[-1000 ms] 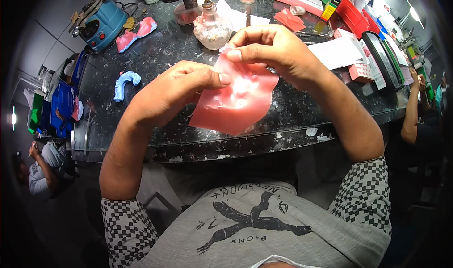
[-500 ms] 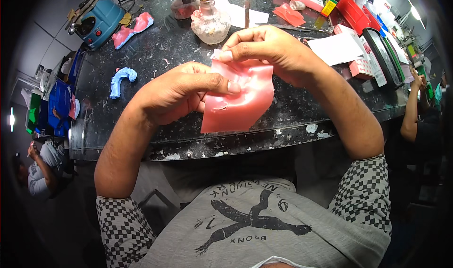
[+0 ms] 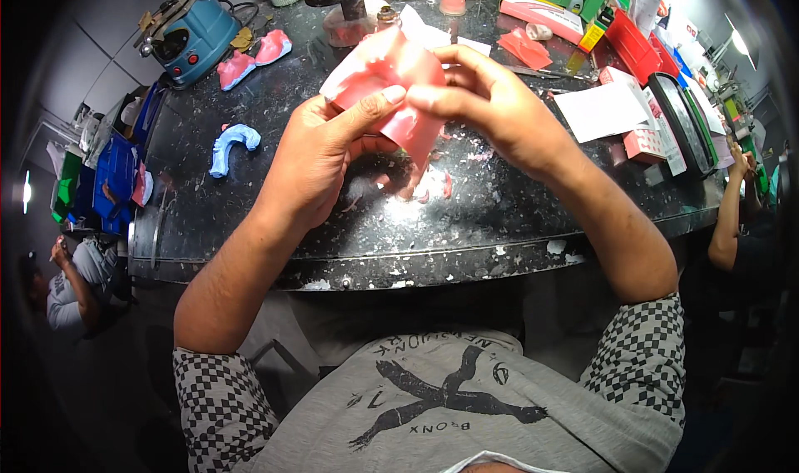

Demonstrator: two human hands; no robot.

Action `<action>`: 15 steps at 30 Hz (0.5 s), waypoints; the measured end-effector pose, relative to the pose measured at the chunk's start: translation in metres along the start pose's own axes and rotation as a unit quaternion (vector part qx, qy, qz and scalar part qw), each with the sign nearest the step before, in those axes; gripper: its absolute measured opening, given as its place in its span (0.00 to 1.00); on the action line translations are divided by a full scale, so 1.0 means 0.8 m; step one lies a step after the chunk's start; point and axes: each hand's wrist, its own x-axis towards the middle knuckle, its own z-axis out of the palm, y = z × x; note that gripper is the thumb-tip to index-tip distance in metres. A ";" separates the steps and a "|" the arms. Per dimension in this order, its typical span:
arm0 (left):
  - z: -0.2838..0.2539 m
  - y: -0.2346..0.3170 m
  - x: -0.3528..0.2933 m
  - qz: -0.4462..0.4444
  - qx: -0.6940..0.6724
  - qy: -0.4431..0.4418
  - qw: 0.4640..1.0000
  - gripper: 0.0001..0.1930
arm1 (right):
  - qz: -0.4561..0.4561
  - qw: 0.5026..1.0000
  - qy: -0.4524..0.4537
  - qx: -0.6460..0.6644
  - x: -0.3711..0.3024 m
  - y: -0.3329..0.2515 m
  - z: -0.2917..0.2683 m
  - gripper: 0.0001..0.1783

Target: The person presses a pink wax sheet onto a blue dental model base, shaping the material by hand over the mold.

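A pink wax sheet (image 3: 374,61) is held up over the table between my two hands, bent and crumpled, with a lumpy upper part and a lower corner hanging down. My left hand (image 3: 329,152) is closed on its lower left side, thumb across the front and fingers behind. My right hand (image 3: 499,111) pinches the right side, its thumb pressed on the sheet close to the left thumb. Whatever lies behind the wax is hidden. Left of my left hand rests a blue horseshoe-shaped piece (image 3: 225,150).
Pink-and-blue moulded pieces (image 3: 254,59) lie near a blue machine (image 3: 200,47). A glass jar's neck (image 3: 387,17) shows behind the sheet. White paper (image 3: 601,109), a pink box (image 3: 541,17) and a red tray (image 3: 631,44) stand right. Other people (image 3: 79,290) sit at both sides.
The wax sheet has been raised away from me and turned, and it is now more folded. Both hands moved with it; my right thumb came down beside the left one.
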 end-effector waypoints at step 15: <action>0.003 -0.008 -0.004 -0.008 -0.003 -0.018 1.000 0.12 | 0.004 0.999 -0.036 0.007 0.003 0.016 -0.009 0.24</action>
